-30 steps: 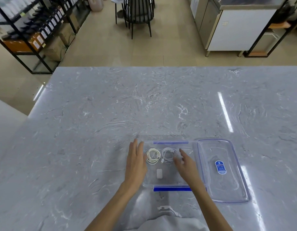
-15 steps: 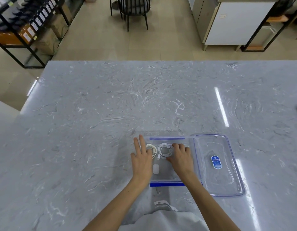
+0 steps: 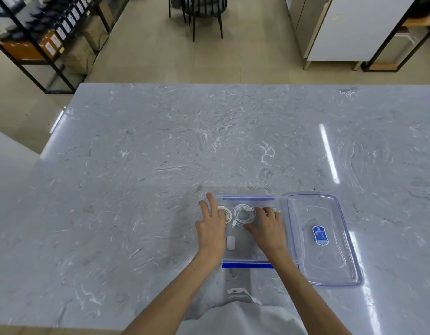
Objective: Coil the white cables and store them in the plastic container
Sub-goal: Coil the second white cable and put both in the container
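1. Here, at far left, a black metal shelving rack (image 3: 37,47) stands on the floor beyond the grey marbled bench (image 3: 148,165).
2. Left hand (image 3: 210,229): released, fingers straight. It lies over the left wall of the clear rectangular plastic container (image 3: 247,198) and covers part of the cream coiled cable (image 3: 228,213) inside it.
3. Centre: the white coiled cable (image 3: 243,214) lies on the container floor, just beside the cream coiled cable. A small white rounded plug (image 3: 231,243) sits nearer the person, between the two hands.
4. Right hand (image 3: 269,232): inside the container, fingers bent, with fingertips and thumb grasping the right side of the white coiled cable.
5. Right: a clear blue-rimmed plastic lid (image 3: 330,267) with a blue label lies flat on the bench against the container's right wall.
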{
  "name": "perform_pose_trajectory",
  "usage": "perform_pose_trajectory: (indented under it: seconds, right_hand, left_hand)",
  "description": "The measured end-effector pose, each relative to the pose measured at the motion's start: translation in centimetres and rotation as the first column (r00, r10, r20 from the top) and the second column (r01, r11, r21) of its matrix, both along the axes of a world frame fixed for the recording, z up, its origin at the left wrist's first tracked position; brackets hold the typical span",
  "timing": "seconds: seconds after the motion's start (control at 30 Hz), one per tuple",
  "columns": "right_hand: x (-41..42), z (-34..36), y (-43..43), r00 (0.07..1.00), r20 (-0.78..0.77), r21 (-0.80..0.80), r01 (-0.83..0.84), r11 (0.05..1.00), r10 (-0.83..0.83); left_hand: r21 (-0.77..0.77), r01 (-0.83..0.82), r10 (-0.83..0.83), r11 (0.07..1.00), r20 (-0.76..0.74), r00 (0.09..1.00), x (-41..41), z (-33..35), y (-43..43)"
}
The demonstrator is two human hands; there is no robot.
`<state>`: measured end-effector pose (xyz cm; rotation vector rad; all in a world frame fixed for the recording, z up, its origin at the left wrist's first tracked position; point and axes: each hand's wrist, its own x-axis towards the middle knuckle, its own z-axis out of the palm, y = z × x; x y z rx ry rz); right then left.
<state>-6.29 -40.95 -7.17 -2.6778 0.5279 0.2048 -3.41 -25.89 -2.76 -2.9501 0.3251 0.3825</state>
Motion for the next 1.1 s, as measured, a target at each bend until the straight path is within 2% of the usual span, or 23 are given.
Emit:
perform_pose_trajectory:
  seconds: [0.5, 0.6, 0.7, 0.77, 0.8, 0.87, 0.9, 0.97, 1.03, 1.1]
  right_hand:
    - [-0.3, -0.3, 0.0, 0.999, 0.025, 0.02, 0.02, 1.0, -0.02]
    - [-0.3, 0.0, -0.1, 1.0, 0.002, 0.026, 0.004, 1.0, -0.004]
    - [-0.9, 0.8, -0.1, 1.0, -0.002, 0.084, -0.009, 0.996, 0.009]
    - [-2.0, 2.2, -0.2, 0.991, 0.134, 0.147, -0.021, 0.989, 0.001]
    - [-2.8, 2.8, -0.4, 0.963, 0.267, 0.149, -0.024, 0.989, -0.017]
    - [-4.6, 3.9, -1.0, 0.86, 0.505, 0.064, 0.039, 0.997, -0.066]
    - [-5.4, 4.3, -1.5, 0.835, 0.538, 0.047, 0.105, 0.993, -0.114]
    - [-7.1, 4.5, -2.6, 0.846, 0.433, 0.182, 0.254, 0.95, -0.31]
    - [-8.5, 4.0, -3.5, 0.849, 0.198, 0.435, 0.371, 0.82, -0.49]
    - [-8.9, 3.3, -3.9, 0.833, 0.079, 0.588, 0.405, 0.7, -0.548]
  left_hand:
    - [-0.066, 0.016, -0.013, 0.998, 0.043, 0.999, -0.2, -0.6, 0.4]
    - [-0.154, 0.007, -0.005, 0.988, 0.013, 1.0, -0.1, -0.5, 0.3]
    - [-0.314, 0.02, -0.03, 0.949, -0.028, 0.999, 0.3, 0.0, 0.9]
    - [-0.49, 0.036, -0.039, 0.871, 0.004, 0.999, 0.1, 0.5, 1.7]
    - [-0.587, 0.024, -0.012, 0.809, 0.024, 1.0, -0.1, 0.8, 2.3]
    - [-0.764, -0.062, 0.072, 0.642, -0.02, 0.997, -0.6, 1.0, 3.7]
    - [-0.824, -0.134, 0.096, 0.55, -0.097, 0.991, -0.9, 1.0, 4.4]
    - [-0.864, -0.286, 0.074, 0.414, -0.281, 0.957, -1.5, 0.9, 5.6]
    - [-0.846, -0.398, 0.024, 0.355, -0.417, 0.908, -2.0, 0.8, 6.2]
    - [-0.841, -0.444, 0.021, 0.308, -0.46, 0.887, -2.3, 0.7, 6.4]
